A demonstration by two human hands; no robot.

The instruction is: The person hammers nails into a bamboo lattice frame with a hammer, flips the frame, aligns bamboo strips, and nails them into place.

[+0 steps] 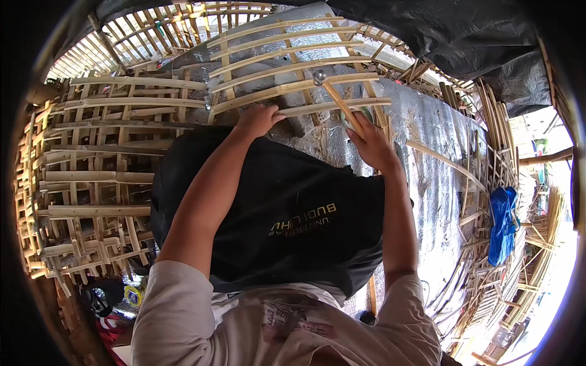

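My right hand (370,146) is wrapped round the wooden handle of a hammer (337,99), its metal head up and away from me over the slats. My left hand (256,121) is closed on the left part of the nearest bamboo slat (308,109). That slat lies across the near end of a bamboo lattice (262,68), made of several crosswise strips over lengthwise ones. Whether a nail is under my left fingers, I cannot tell. Black cloth (274,183) with printed lettering covers my lap, just below both hands.
Finished-looking bamboo lattice panels (116,146) lie at my left. Shiny silver sheeting (427,165) spreads under the work, with a loose bamboo strip (442,157) on it. A blue plastic bag (502,226) hangs at right; black tarpaulin (482,49) hangs overhead.
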